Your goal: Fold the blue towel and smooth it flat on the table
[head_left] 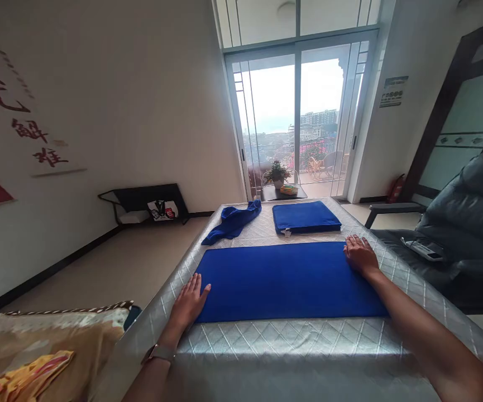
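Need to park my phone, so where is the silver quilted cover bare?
Bare cover shows along the near side of the flat blue cloth; a smaller patch lies between the crumpled blue cloth and the folded blue stack. Crowded: the middle, filled by the flat cloth, left hand at its left edge, right hand at its far right corner.

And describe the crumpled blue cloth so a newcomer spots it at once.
Start at the glass sliding doors and come down to the silver quilted cover before them. On its far left part, beyond the flat blue cloth, lies the crumpled blue cloth. It is loosely bunched, while the blue stack to its right is flat and squared.
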The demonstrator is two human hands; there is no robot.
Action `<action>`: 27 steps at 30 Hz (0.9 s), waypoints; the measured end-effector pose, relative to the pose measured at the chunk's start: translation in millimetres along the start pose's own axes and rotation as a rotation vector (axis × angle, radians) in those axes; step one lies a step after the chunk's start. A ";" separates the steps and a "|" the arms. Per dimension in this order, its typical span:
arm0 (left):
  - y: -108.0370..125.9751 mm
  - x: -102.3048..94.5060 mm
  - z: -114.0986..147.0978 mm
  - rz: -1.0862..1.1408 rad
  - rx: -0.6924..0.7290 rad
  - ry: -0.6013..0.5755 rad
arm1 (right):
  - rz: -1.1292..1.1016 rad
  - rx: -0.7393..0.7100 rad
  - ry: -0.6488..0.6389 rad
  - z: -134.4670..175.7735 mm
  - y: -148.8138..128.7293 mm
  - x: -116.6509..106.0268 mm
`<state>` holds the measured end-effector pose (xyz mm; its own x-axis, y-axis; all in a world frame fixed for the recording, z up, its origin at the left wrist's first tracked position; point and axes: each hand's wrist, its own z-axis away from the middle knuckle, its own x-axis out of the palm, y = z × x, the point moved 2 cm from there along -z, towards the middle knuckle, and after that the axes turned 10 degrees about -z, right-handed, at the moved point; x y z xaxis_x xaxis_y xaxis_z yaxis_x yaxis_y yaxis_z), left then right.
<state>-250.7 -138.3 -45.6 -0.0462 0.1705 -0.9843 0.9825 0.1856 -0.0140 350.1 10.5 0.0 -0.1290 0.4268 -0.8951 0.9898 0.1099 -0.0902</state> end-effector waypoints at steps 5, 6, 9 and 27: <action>4.3 -5.2 2.8 0.014 0.002 0.036 | -0.027 0.029 -0.121 21.5 -67.2 -21.8; 4.4 -5.8 3.0 0.014 0.002 0.032 | -0.067 0.031 -0.188 28.5 -87.0 -23.9; 4.4 -7.2 3.3 0.017 -0.004 0.000 | -0.214 -0.094 -0.351 55.8 -150.7 -28.9; 112.0 -40.2 27.3 0.012 0.274 0.050 | -0.375 -0.157 -0.481 119.4 -216.2 -24.3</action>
<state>-133.9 -150.8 -12.4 -0.0364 0.2203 -0.9748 0.9949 -0.0842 -0.0562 146.4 -130.9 -10.9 -0.3879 -0.1135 -0.9147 0.8574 0.3198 -0.4032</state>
